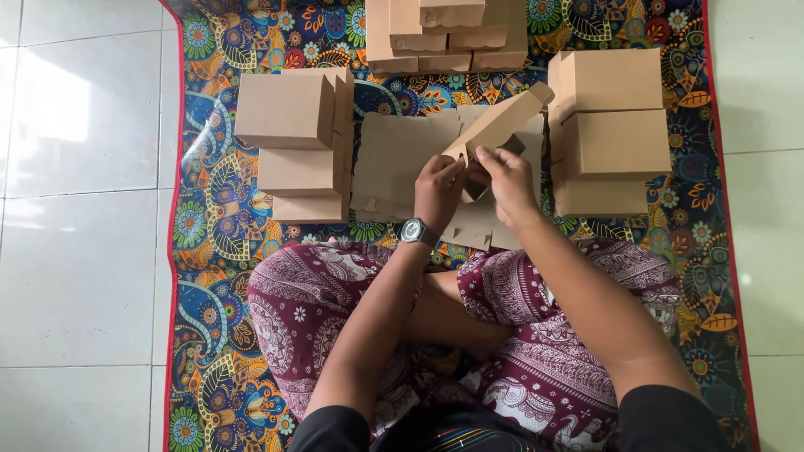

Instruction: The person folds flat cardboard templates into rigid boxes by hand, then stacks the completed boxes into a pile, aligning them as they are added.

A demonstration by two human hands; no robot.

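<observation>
A half-folded brown cardboard box is held up over a pile of flat cardboard blanks on the patterned mat. My left hand, with a dark wristwatch, pinches the box's near end. My right hand grips the same end from the right, fingers curled over a flap. The box slants up and away to the right. I sit cross-legged, knees in maroon patterned trousers just below the blanks.
Folded boxes stand stacked at the left, at the right and at the far top. The colourful mat with a red border lies on white floor tiles.
</observation>
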